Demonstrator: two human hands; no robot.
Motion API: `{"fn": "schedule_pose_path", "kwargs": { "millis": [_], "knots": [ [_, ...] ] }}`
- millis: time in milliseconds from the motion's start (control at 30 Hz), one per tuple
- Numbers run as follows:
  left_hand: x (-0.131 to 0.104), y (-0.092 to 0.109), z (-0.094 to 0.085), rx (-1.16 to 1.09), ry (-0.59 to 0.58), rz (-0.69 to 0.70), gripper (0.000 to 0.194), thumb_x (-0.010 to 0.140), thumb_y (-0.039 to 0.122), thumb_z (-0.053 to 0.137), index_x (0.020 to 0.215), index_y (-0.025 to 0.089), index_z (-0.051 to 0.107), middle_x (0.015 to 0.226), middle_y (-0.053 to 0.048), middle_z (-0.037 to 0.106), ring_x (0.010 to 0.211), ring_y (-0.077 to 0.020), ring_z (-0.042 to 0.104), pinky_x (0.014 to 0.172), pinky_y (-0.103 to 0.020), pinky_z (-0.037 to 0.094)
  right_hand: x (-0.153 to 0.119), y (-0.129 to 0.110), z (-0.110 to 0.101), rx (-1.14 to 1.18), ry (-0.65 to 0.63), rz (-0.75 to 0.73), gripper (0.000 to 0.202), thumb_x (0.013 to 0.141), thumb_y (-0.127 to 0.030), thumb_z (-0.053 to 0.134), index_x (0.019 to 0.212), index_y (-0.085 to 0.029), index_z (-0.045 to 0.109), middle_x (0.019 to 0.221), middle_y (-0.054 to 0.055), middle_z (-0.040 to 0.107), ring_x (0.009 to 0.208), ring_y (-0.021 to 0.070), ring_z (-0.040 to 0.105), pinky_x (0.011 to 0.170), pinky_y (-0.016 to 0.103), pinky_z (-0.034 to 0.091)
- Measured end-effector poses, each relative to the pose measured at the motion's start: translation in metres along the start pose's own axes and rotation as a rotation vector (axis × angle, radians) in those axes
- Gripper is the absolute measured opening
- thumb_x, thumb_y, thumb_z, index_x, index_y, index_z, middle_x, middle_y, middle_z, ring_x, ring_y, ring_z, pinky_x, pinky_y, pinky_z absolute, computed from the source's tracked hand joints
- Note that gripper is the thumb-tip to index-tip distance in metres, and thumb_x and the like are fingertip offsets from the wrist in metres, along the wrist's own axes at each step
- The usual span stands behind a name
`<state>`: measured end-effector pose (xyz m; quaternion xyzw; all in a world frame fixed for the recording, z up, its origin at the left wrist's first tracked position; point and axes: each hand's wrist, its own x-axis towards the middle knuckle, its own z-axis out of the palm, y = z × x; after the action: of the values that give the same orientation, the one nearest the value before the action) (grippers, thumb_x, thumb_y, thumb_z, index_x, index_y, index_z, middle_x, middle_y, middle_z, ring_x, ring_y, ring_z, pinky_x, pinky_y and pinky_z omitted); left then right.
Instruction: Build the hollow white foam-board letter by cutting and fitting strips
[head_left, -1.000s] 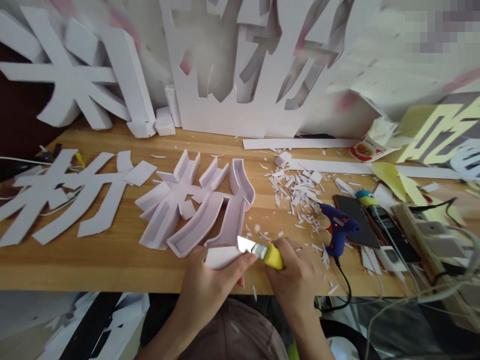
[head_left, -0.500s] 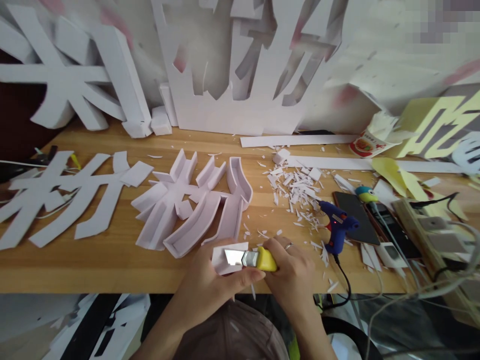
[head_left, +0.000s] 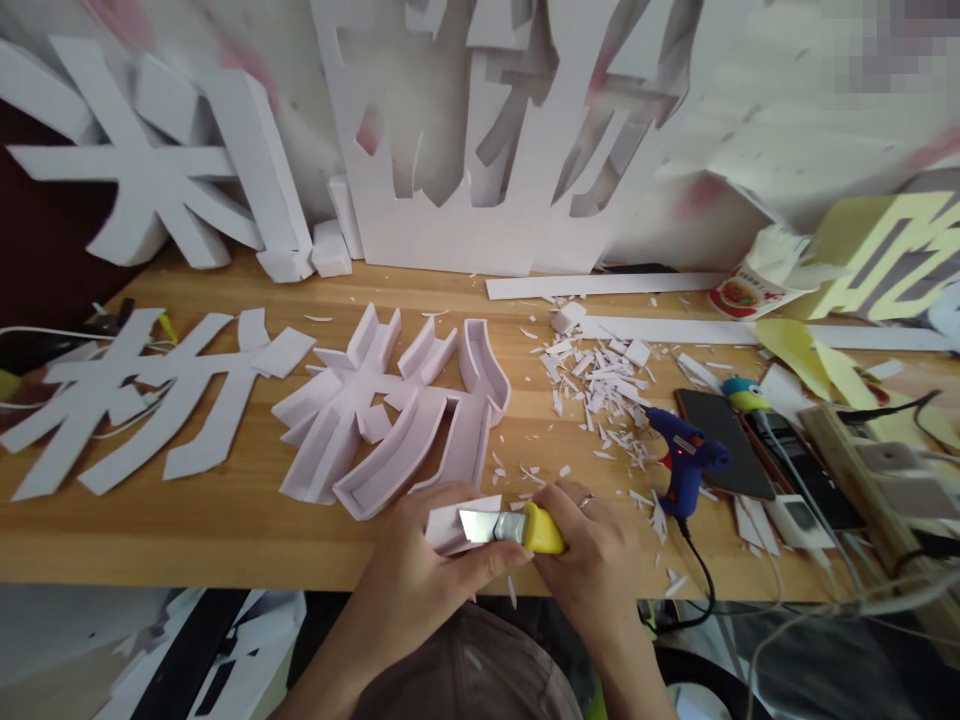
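My right hand (head_left: 596,540) is closed on a utility knife with a yellow handle (head_left: 543,530). Its bare metal blade (head_left: 478,524) points left, over a white foam board piece (head_left: 444,530) pinched in my left hand (head_left: 420,570). Whether the blade touches the piece I cannot tell. Just beyond my left hand lies a white character with raised side walls (head_left: 360,378), its near end partly hidden by my fingers. A flat white cut-out character (head_left: 112,375) rests farther left.
Foam scraps (head_left: 596,380) litter the table (head_left: 225,540) beside a blue glue gun (head_left: 686,455), its cord hanging over the front edge. A black phone-like slab (head_left: 720,440), cables and a power strip (head_left: 862,500) crowd the right. Cut foam board (head_left: 442,235) leans on the wall.
The whole scene has shifted slightly right and down in view. Both hands keep their hold on the knife and the foam piece; the blade has turned only slightly.
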<state>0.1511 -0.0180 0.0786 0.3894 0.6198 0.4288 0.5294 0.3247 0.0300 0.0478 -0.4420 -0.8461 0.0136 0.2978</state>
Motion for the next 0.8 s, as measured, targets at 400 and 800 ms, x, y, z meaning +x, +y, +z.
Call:
{"fn": "schedule_pose_path", "kwargs": {
  "millis": [400,800],
  "knots": [
    [0.001,0.011,-0.002,-0.017,-0.122,0.047,0.028,0.074,0.034,0.077,0.063,0.018,0.057,0.051,0.005,0.051,0.044,-0.0083,0.045,0.041,-0.018,0.039,-0.011,-0.005,-0.001,-0.049,-0.037,0.082,0.01,0.078,-0.013,0.058,0.076,-0.023,0.055,0.071,0.0,0.063,0.063,0.0159,0.056,0.06,0.026,0.034],
    [0.001,0.006,-0.005,0.025,-0.053,0.047,0.028,0.076,0.036,0.074,0.058,0.019,0.059,0.043,0.006,0.05,0.039,-0.0091,0.045,0.04,-0.019,0.036,-0.008,-0.019,0.009,-0.019,-0.014,0.169,0.021,0.095,-0.03,0.051,0.076,-0.023,0.057,0.066,0.0,0.057,0.062,0.0184,0.053,0.061,0.028,0.032]
  ]
}}
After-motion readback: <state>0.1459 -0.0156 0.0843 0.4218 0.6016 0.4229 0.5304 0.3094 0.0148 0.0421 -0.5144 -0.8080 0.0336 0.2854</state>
